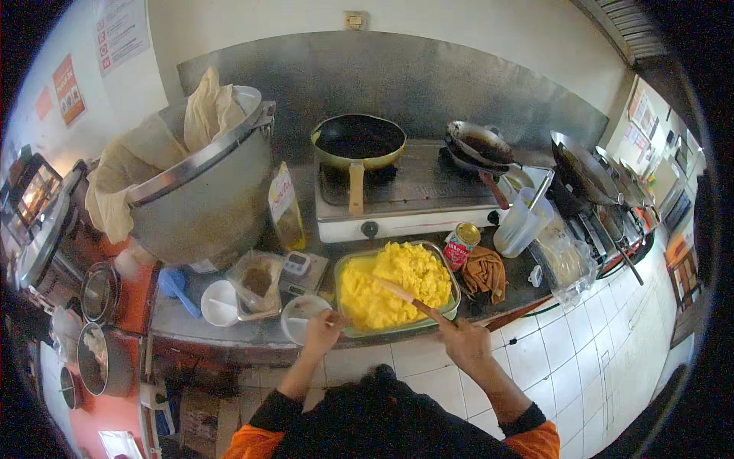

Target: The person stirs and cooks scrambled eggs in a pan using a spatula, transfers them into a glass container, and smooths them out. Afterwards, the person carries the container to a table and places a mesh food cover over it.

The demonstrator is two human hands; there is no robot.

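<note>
A shallow rectangular tray (pixel 454 307) in front of me holds a mound of yellow scrambled egg or a similar soft food (pixel 401 281). My right hand (pixel 467 344) grips the handle of a wooden spatula (pixel 416 301), whose far end lies on the yellow food. By the tray's near left corner is my left hand (pixel 324 333), its fingers bent close together next to a small white bowl (pixel 298 321) with a white utensil in it. Whether the fingers hold the bowl's utensil, its rim or something small, I cannot tell.
Behind the tray stands a two-burner gas stove (pixel 413 215) with a frying pan (pixel 358 143) and stacked small pans (pixel 479 146). A large cloth-draped pot (pixel 200 201) is at left. A red can (pixel 460 246), brown cloth (pixel 484 272) and plastic jug (pixel 519 229) stand right; a kitchen scale (pixel 307 281) lies left.
</note>
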